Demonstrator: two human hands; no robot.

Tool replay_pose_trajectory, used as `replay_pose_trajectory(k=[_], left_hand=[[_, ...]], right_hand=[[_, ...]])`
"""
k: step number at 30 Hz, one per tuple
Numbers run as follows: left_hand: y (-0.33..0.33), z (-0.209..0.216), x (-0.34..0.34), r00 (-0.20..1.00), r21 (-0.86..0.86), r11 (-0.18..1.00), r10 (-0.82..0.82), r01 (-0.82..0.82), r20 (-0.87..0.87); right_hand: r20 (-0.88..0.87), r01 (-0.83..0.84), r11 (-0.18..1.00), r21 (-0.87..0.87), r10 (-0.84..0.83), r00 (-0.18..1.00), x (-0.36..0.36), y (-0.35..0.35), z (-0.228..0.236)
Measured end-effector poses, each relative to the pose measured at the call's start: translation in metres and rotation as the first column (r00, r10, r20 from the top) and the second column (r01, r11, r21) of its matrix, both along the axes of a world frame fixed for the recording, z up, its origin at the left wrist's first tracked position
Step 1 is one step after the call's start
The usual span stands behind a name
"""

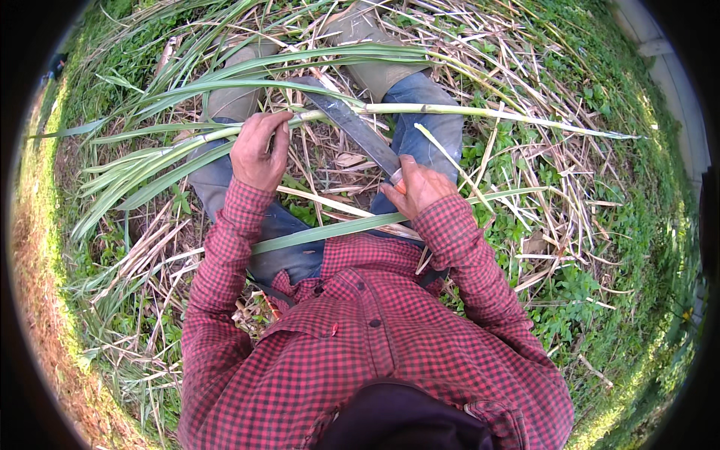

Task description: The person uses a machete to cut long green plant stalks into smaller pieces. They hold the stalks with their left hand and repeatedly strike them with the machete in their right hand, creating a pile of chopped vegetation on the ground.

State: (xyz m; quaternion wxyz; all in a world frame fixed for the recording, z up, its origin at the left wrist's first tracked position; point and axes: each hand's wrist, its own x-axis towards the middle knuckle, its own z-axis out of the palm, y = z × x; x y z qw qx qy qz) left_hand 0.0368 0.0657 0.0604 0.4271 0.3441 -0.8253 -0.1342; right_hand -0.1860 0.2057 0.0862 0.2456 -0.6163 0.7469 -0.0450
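Observation:
My left hand (259, 150) is closed round a long green cane-like grass stalk (480, 112). Long strap-like leaves fan out from the stalk to the left, and its bare pale end tapers to the right across my knees. In my right hand (420, 184) is a machete (356, 131), gripped by its orange handle, most of which the fingers hide. Its dark blade slants away to the upper left and crosses over the stalk just right of my left hand. Whether the edge bites into the stalk, I cannot tell.
A loose green leaf (322, 234) lies across my lap. Beyond the held stalk is another leafy stalk (390, 52), near my boots (367, 52). Dry straw-like stems (555, 187) litter the ground among low green weeds (577, 289). A pale grey edge (667, 75) runs along the far right.

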Motion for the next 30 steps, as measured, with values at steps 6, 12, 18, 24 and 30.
replay_pose_trajectory(k=[6,12,18,24,30], left_hand=[[0.025,-0.117,0.013,0.287,0.772,0.226,0.837,0.594,-0.466],[-0.057,-0.091,0.021,-0.229,0.358,0.574,0.710,0.737,-0.666],[-0.060,-0.055,-0.011,-0.235,0.322,0.634,0.634,0.703,-0.736],[-0.075,-0.029,-0.010,-0.222,0.267,0.645,0.573,0.715,-0.789],[-0.072,-0.024,-0.023,-0.216,0.240,0.650,0.540,0.722,-0.813]], right_hand=[[-0.044,0.009,0.999,-0.041,-0.011,0.999,-0.004,-0.001,-0.008],[-0.015,-0.023,1.000,-0.015,0.023,1.000,-0.008,-0.004,-0.002],[-0.107,0.000,0.994,-0.110,-0.012,0.994,0.000,0.001,0.009],[-0.277,0.302,0.951,-0.061,-0.307,0.911,-0.089,0.036,0.016],[-0.361,0.342,0.937,-0.071,-0.344,0.867,-0.111,0.062,0.020]])
